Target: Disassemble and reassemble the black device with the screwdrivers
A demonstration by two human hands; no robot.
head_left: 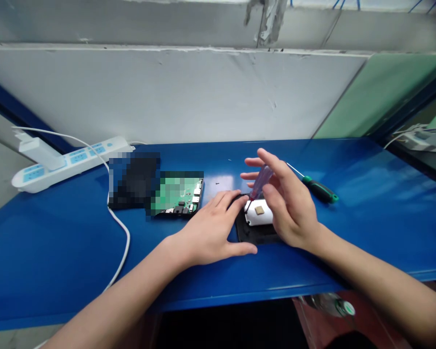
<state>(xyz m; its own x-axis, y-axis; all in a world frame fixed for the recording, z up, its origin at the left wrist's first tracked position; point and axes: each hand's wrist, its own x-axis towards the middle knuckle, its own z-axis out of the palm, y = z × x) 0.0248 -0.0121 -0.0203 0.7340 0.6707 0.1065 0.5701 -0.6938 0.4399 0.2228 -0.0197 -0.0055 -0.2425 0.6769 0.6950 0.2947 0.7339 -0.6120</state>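
Note:
In the middle of the desk lies a black plastic housing part (252, 236) with a white metal plate (254, 218) on it. A small tan square pad (259, 210) sits on the plate. My left hand (214, 225) rests at the housing's left edge, fingers stretched out and thumb spread along the near side. My right hand (294, 203) holds a screwdriver (261, 182) with a clear purple handle between thumb and fingers, several fingers extended. The screwdriver is tilted, its tip down at the plate's left corner, close to my left fingertips. My right hand hides the housing's right part.
A green circuit board (178, 194) and a partly pixelated black piece (138, 182) lie left. Behind is a small dark screw (217, 183). A green-black screwdriver (319, 189) lies right. A white power strip (76, 162) and cable (125, 237) occupy the left side.

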